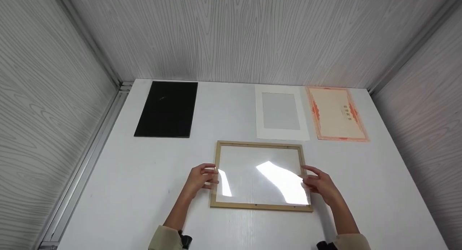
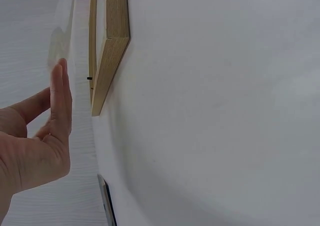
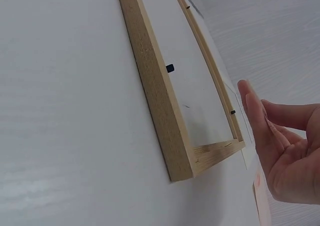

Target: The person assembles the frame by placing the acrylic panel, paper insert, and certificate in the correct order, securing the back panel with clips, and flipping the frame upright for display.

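A clear sheet (image 1: 281,181) with bright glare spans between my two hands over a light wooden frame (image 1: 260,207). My left hand (image 1: 198,179) grips its left edge, fingers beneath and thumb above; in the left wrist view the hand (image 2: 45,131) stands beside the frame's corner. On the opposite edge, my right hand (image 1: 321,185) grips the sheet the same way. Seen from the right wrist, the hand (image 3: 285,151) is raised above the frame (image 3: 155,81). The frame lies on the table, with small black tabs (image 3: 170,68) along its inner sides.
At the back left lies a black board (image 1: 168,109). A white mat with a grey middle (image 1: 260,131) and a certificate with an orange border (image 1: 334,113) lie at the back right. Grainy grey panels (image 1: 231,37) enclose the white table (image 1: 122,178) on three sides.
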Motion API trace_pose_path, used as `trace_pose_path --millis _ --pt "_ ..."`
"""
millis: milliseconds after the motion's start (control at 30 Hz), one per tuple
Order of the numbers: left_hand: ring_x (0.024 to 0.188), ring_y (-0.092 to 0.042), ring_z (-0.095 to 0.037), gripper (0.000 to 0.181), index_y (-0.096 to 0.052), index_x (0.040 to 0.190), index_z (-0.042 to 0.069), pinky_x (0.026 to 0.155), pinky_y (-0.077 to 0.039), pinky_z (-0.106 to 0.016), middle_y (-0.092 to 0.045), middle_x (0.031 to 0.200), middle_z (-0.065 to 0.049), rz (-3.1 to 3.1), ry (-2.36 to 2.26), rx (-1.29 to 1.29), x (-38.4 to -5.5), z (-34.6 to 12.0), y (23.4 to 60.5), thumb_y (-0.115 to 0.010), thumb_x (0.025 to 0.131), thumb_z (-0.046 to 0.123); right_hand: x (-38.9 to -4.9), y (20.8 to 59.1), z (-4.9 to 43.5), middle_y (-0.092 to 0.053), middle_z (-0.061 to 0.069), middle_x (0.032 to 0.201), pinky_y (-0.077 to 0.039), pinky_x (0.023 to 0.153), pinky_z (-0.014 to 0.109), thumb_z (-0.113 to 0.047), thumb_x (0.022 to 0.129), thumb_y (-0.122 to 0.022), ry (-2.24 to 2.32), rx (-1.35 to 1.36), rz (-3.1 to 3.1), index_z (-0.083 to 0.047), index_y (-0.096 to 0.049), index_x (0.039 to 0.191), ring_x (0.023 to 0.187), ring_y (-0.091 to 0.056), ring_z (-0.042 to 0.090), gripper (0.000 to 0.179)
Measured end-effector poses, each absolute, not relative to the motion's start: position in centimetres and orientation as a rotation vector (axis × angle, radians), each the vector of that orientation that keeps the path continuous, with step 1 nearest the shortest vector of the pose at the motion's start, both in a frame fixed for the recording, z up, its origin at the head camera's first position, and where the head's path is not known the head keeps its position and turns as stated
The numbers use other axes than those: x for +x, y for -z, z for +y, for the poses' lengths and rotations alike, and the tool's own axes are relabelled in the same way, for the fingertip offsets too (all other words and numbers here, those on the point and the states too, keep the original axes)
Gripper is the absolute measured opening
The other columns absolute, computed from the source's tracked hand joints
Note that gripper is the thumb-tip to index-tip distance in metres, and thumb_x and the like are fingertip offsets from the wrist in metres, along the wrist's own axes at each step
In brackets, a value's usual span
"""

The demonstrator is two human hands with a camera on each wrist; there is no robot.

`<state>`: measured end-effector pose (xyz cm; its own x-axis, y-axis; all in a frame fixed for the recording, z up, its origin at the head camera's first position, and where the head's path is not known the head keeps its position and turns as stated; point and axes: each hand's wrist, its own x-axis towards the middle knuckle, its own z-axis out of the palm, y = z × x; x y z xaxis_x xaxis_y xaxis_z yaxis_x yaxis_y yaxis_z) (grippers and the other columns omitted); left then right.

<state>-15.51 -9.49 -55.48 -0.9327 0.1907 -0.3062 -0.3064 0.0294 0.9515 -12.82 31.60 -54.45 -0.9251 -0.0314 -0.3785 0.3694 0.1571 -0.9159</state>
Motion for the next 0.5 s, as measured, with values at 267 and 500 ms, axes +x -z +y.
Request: trace_pose_path --millis 267,500 --pt "0.077 -0.064 -0.029 0.035 -0.051 0.12 -0.009 0.059 -0.054 -0.036 -0.06 0.103 -0.021 2.059 -1.874 -0.171 -15.05 -9.05 55.87 -0.055 0.085 -0.006 -12.71 54.99 31.35 -0.066 0.014 0.102 -0.05 0.067 0.028 -0.005 0.088 -0.058 1.774 0.281 2.182 0.001 -0.041 0.135 0.078 -0.064 0.019 0.05" --pt "0.07 -0.064 -0.026 0.032 -0.052 0.116 -0.008 0.052 -0.053 -0.032 -0.062 0.096 -0.017 2.117 -1.812 -0.185 -15.04 -8.83 56.2 -0.056 0.084 -0.01 -12.72 55.16 30.84 -0.065 0.015 0.104 -0.051 0.067 0.028 -0.002 0.09 -0.055 1.726 0.313 2.222 0.004 -0.042 0.134 0.081 -0.066 0.021 0.046"
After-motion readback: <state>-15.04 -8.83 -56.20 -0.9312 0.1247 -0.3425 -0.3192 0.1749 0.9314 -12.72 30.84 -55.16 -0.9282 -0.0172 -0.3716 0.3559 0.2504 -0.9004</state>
